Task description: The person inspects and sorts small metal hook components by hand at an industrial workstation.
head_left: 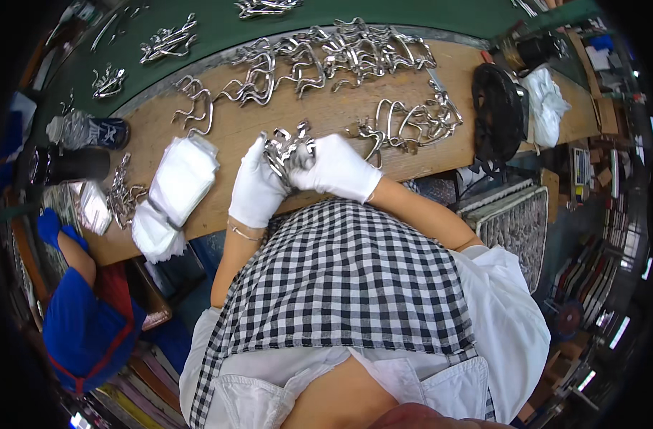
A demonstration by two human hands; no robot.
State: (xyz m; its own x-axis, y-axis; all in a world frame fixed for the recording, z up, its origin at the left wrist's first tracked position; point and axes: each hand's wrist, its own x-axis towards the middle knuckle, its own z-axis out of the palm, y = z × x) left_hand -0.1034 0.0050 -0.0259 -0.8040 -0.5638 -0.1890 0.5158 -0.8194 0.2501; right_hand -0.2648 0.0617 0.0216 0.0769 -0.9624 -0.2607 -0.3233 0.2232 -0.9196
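Both my hands wear white gloves and meet over the near edge of a wooden workbench [233, 154]. Between them is a bunch of shiny bent metal handles [287, 146]. My left hand [257, 179] is wrapped round the bunch from its left side. From the right, my right hand [337, 169] closes on the same bunch, its fingertips partly hidden behind the metal. More curved metal handles [412, 123] lie to the right of my hands. A long heap of them [326, 61] stretches along the far side of the bench.
White plastic bags [183, 179] are stacked left of my hands, with loose metal pieces [120, 193] beyond. A bottle [90, 132] and a dark cup [69, 166] stand further left. A black bag [494, 111] lies right. A green conveyor belt [219, 36] runs behind. A person in blue [87, 322] works at left.
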